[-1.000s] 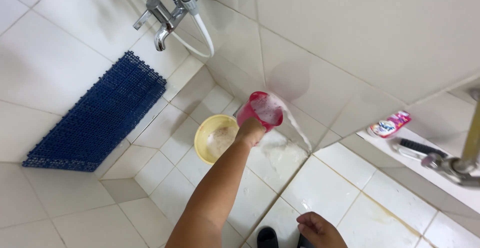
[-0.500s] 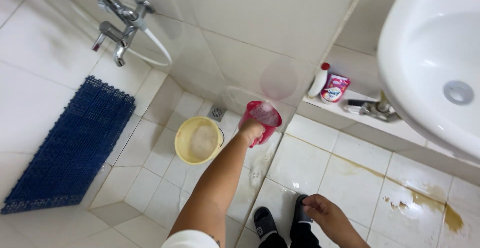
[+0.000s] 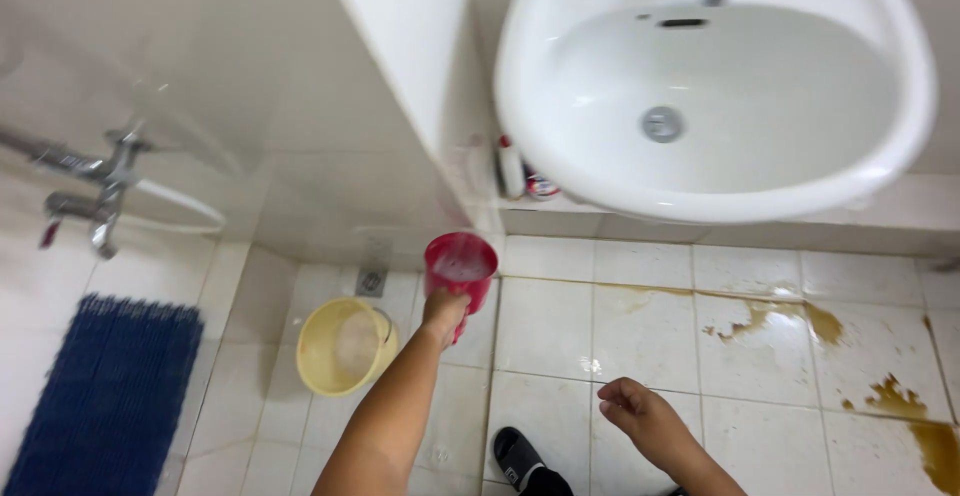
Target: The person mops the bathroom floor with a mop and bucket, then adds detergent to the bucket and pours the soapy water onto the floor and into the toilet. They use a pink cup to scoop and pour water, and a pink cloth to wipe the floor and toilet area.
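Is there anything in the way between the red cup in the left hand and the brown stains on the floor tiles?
Nothing visible does. The red cup and brown stains have bare wet tile between; the sink hangs above.

The left arm stretched forward from the near edge, bare, forearm angled up and slightly right. The left hand (image 3: 444,309) was at its far end, fingers curled closed in a grip, wrist straight. The right hand (image 3: 638,411) hung lower and nearer on the right, empty, fingers loosely bent, palm turned partly downward, forearm running off the near-right edge.
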